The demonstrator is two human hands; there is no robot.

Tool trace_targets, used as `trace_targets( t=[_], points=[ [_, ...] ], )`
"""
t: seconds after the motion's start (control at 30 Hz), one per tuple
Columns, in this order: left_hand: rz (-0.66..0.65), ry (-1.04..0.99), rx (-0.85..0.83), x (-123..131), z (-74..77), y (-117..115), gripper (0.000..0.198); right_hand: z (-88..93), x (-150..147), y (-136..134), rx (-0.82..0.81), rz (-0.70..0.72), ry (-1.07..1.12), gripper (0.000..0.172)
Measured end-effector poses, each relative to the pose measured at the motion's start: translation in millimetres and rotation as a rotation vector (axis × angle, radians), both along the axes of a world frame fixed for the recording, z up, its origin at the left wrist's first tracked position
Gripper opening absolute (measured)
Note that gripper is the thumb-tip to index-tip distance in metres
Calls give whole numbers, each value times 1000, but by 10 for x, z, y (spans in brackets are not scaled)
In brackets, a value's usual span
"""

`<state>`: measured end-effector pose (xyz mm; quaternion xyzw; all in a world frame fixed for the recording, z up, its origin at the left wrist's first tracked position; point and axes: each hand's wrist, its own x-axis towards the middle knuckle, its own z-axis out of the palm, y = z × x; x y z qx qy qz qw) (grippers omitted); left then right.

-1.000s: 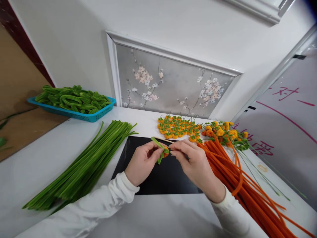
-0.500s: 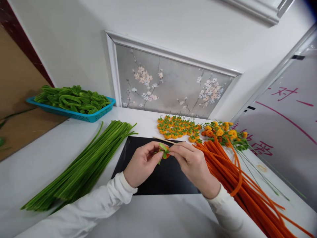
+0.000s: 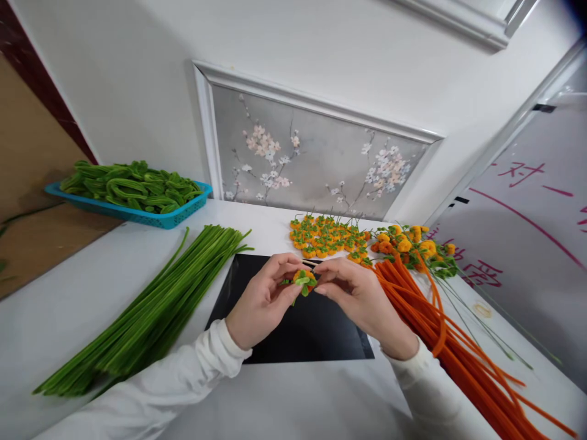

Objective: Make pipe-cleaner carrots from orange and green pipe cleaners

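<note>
Over the black mat (image 3: pixel 302 333), my left hand (image 3: pixel 263 299) pinches a small orange pipe-cleaner flower (image 3: pixel 304 281) between thumb and fingers. Its green leaves face up towards me. Close at its right side is my right hand (image 3: pixel 362 296), with thumb and index finger parted and no object visible between them. Whether a fingertip touches the flower I cannot tell. A thin pale stick (image 3: pixel 310 263) shows behind the fingers, mostly hidden.
Green pipe cleaners (image 3: pixel 151 305) lie left, orange ones (image 3: pixel 440 342) right. Small orange pieces with green tops (image 3: pixel 325 235) stand behind the mat, beside bundled orange flowers (image 3: pixel 413 241). A blue basket (image 3: pixel 178 215) of green loops sits back left, near the wall (image 3: pixel 137 79).
My right thumb and index finger have parted and moved slightly off the flower. The flower has turned a little, showing more of its green leaves. My left hand keeps its pinch.
</note>
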<state>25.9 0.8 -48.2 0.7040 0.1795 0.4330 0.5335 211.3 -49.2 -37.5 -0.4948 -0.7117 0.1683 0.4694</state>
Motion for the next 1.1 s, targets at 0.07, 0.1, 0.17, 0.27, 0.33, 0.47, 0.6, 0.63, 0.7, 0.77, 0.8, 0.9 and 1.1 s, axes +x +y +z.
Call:
trace_targets(
  t=[0.07, 0.1, 0.17, 0.27, 0.33, 0.47, 0.6, 0.63, 0.7, 0.77, 0.8, 0.9, 1.1],
  points=[
    [-16, 17, 14, -6, -2, -9, 24, -7, -39, -4, 1, 6, -2, 15],
    [-20, 30, 22, -7, -4, -12, 25, -13, -55, -4, 0, 3, 7, 14],
    [-13, 56, 30, -5, -11, -15, 29, -29, -73, -3, -10, -3, 33, 13],
    [24, 75, 28, 6, -18, -17, 30, -55, -79, 3, -56, 21, 105, 13],
    [41, 82, 26, 12, -14, -21, 28, -65, -86, 10, -118, 66, 218, 12],
    [20, 81, 34, 6, -2, -35, 26, -54, -111, 21, -269, 157, 451, 17],
    [27, 103, 58, -5, -12, -23, 24, -28, -84, 19, -293, 174, 411, 19],
    [30, 103, 55, -5, -16, -15, 25, -21, -68, 14, -257, 155, 366, 18],
    [30, 95, 33, 0, -23, 2, 26, -5, -40, -3, -150, 86, 254, 16],
    [20, 85, 19, 7, -22, 13, 25, 14, -29, -24, -31, 11, 123, 12],
    [15, 85, 20, 10, -18, 15, 24, 21, -31, -35, 22, -12, 56, 11],
    [-5, 87, 32, 13, 2, 7, 20, 20, -57, -58, 174, -12, -120, 14],
    [-44, 25, -22, 18, 28, -28, 19, -70, -77, -64, 293, 1, -261, 23]
  ],
)
